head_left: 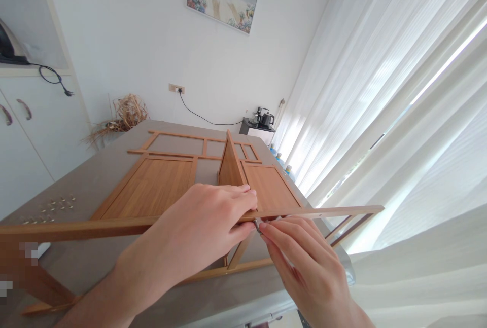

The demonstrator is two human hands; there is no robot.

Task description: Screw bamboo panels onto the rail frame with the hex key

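Observation:
My left hand [207, 219] is closed over the long rail of a wooden frame [335, 211] that stands on edge across the table. Its fingers grip the rail where an upright wooden panel [230, 163] meets it. Just to the right, my right hand [304, 254] pinches a small metal screw [257, 225] between thumb and fingers, against the near side of the rail. The screw's tip is hidden, so I cannot tell how deep it sits.
Flat wooden panels [152, 183] and a slatted wooden frame [178, 136] lie beyond on the grey table [114, 166]. Several small screws [57, 205] stand at the left. White curtains [380, 89] hang on the right. A side stand with a kettle [267, 119] is at the back.

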